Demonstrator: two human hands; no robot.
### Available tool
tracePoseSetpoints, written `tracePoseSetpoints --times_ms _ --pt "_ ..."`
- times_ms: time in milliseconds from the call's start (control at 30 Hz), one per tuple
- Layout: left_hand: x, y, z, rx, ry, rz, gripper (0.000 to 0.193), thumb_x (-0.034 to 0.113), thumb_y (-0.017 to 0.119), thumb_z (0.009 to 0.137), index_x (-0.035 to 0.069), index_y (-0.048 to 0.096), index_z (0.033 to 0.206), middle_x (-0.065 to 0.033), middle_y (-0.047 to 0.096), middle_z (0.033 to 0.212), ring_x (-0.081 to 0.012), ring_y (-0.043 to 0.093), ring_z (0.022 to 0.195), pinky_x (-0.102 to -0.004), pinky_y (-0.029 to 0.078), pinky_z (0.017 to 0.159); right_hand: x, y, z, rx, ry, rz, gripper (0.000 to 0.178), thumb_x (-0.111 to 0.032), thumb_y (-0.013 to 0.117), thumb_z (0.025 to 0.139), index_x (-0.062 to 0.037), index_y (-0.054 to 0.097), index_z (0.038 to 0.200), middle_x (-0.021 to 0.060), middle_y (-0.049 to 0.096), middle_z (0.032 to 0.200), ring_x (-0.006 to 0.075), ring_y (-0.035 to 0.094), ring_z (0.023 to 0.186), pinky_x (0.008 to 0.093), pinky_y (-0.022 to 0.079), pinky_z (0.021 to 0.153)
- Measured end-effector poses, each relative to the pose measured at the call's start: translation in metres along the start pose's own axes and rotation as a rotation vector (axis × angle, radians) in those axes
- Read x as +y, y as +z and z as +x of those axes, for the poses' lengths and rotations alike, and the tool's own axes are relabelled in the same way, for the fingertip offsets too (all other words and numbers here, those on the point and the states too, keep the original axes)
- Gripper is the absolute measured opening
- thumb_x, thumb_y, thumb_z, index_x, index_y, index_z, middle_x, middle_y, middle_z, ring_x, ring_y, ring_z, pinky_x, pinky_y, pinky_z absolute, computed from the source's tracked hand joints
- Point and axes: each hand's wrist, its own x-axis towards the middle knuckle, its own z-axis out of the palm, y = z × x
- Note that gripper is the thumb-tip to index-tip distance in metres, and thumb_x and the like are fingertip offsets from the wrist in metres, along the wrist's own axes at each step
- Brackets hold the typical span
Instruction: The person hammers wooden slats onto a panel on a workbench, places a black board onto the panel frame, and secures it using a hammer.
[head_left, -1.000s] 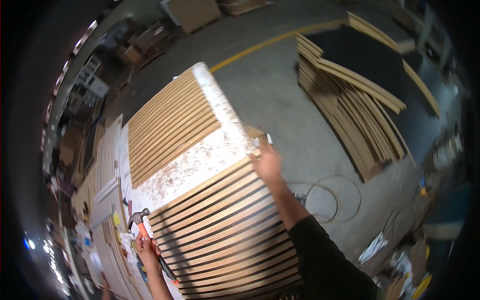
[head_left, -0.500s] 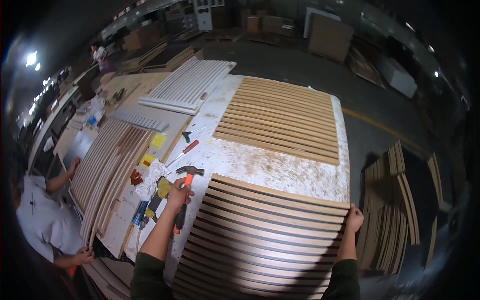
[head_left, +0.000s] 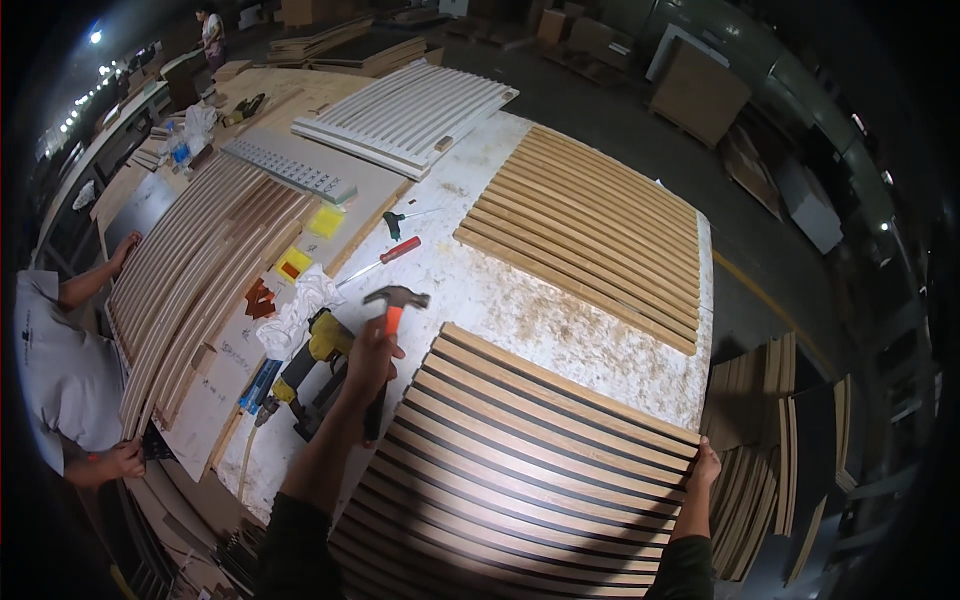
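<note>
My left hand (head_left: 370, 362) is closed around the orange and black handle of a claw hammer (head_left: 400, 296), held up beside the near panel's far left corner. That slatted panel (head_left: 550, 435), wood-coloured with dark grooves, lies in front of me, its near part cut off by the picture's edge. At its far right corner my right hand (head_left: 707, 465) grips the edge, the thumb on top and the other fingers partly hidden. Left of the hammer lies a yellow and black power tool (head_left: 325, 340), partly behind my left forearm.
Beyond lies another wooden slatted panel (head_left: 585, 230), with a white slatted panel (head_left: 400, 115) at the far left. A red-handled screwdriver (head_left: 400, 249) and a green-handled tool (head_left: 392, 225) rest on the whitish worktop (head_left: 560, 305). A co-worker (head_left: 65, 370) at left holds a pale slatted panel (head_left: 195, 270).
The whole view has shifted, so the worktop sits differently in the picture. My left hand has carried the hammer slightly farther from me. My right hand stays at the panel's corner.
</note>
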Motion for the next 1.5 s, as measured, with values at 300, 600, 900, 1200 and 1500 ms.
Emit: tracePoseSetpoints --times_ms 300,600,900,1200,1500 --pt "0.004 0.000 0.000 -0.127 -0.048 0.149 0.032 0.011 0.046 0.084 0.000 0.046 0.114 -0.0076 0.052 0.062 -0.0108 0.043 0.039 -0.0241 0.036 0.037 0.001 0.001 0.002 -0.038 -0.026 0.053 0.032 -0.032 0.073 0.071 -0.0093 0.053 0.060 -0.0022 0.049 0.062 0.0113 0.042 0.057 0.0278 0.036 0.055" --pt "0.007 0.001 -0.002 -0.116 -0.059 0.263 0.034 0.012 0.047 0.084 0.000 0.046 0.115 -0.0095 0.055 0.064 -0.0132 0.046 0.039 -0.0269 0.039 0.038 0.017 -0.005 0.018 -0.037 -0.058 0.023 0.032 -0.032 0.073 0.071 -0.0048 0.057 0.068 -0.0008 0.051 0.063 0.0114 0.042 0.058 0.0276 0.036 0.055" --pt "-0.002 0.003 0.007 -0.192 -0.102 0.259 0.032 0.014 0.044 0.085 0.003 0.047 0.115 -0.0078 0.054 0.063 -0.0121 0.045 0.039 -0.0252 0.038 0.037 0.006 -0.002 0.011 0.038 -0.026 -0.015 0.032 -0.030 0.075 0.070 -0.0052 0.056 0.065 -0.0021 0.049 0.060 0.0105 0.039 0.054 0.0276 0.034 0.052" --pt "0.004 -0.006 -0.005 -0.214 -0.092 0.293 0.032 0.012 0.045 0.084 0.002 0.050 0.114 -0.0059 0.053 0.061 -0.0114 0.045 0.040 -0.0252 0.038 0.039 0.012 0.004 0.014 0.047 -0.071 0.017 0.035 -0.029 0.075 0.070 -0.0066 0.051 0.058 -0.0026 0.047 0.057 0.0100 0.039 0.053 0.0266 0.033 0.050" --pt "-0.011 -0.052 -0.010 -0.033 -0.027 0.208 0.031 0.014 0.050 0.085 0.013 0.049 0.116 0.0034 0.046 0.062 -0.0041 0.039 0.045 -0.0187 0.030 0.034 -0.021 0.009 -0.020 0.222 -0.092 -0.577 0.026 -0.027 0.056 0.079 -0.0089 0.062 0.098 0.0131 0.063 0.095 0.0276 0.060 0.086 0.0369 0.046 0.077"
